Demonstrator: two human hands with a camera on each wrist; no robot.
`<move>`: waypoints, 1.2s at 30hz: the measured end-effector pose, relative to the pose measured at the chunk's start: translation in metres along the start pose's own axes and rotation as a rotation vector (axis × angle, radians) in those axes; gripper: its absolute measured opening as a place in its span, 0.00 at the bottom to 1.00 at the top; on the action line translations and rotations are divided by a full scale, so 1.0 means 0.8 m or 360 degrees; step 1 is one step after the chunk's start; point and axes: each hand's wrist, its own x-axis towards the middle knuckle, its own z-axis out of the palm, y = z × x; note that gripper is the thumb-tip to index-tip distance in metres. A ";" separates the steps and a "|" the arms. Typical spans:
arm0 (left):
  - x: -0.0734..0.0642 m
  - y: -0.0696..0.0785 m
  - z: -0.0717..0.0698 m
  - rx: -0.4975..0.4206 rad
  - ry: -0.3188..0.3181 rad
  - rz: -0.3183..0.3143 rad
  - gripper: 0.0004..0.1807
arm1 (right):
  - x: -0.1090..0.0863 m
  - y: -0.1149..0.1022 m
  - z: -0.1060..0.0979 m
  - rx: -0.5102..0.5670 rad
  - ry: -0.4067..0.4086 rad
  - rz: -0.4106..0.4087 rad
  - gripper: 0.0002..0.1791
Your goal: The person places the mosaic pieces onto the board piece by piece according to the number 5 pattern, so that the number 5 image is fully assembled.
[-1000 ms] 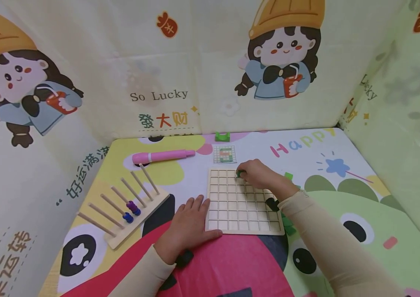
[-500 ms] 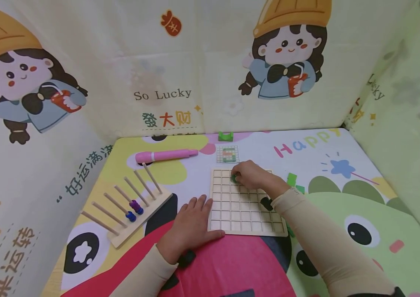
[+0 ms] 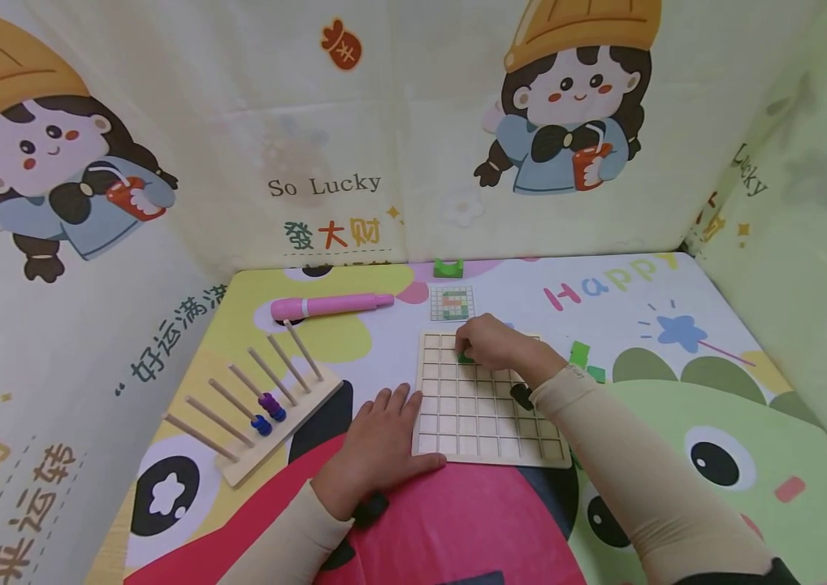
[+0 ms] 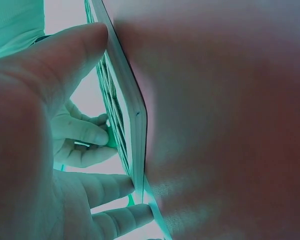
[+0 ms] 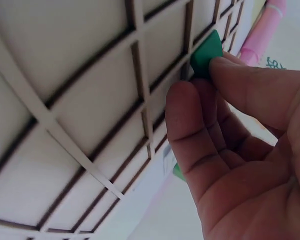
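Observation:
A wooden grid board (image 3: 450,422) lies flat in the middle of the table in the head view. At its upper left cells my right hand (image 3: 490,341) pinches a small green tile (image 5: 207,54) between thumb and fingertips. The right wrist view has this tile tilted, its edge right at the grid's raised strips. My left hand (image 3: 373,447) lies with straight, spread fingers along the board's left side. In the left wrist view its thumb and fingertips touch the board's rim (image 4: 135,112).
Left of the board stands a wooden peg rack (image 3: 282,431) with blue and purple beads. Behind lie a pink pen (image 3: 333,305), a printed grid card (image 3: 452,303) and a green U-shaped piece (image 3: 448,268). Loose green tiles (image 3: 579,353) lie to the right.
My right hand has moved slightly left over the board's upper rows and lowered the green tile toward a cell. The left hand has stayed at the board's edge.

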 end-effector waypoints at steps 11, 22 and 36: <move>0.000 0.002 -0.002 0.0009 0.0001 -0.0002 0.58 | -0.006 -0.003 0.004 -0.0004 0.0107 0.0073 0.07; 0.002 0.002 -0.004 -0.0037 -0.0030 -0.0017 0.59 | -0.088 0.036 -0.019 0.0324 0.0318 0.0192 0.16; 0.002 0.003 -0.002 -0.0059 -0.0005 -0.0014 0.60 | -0.184 0.089 -0.013 0.0119 0.0322 0.0544 0.11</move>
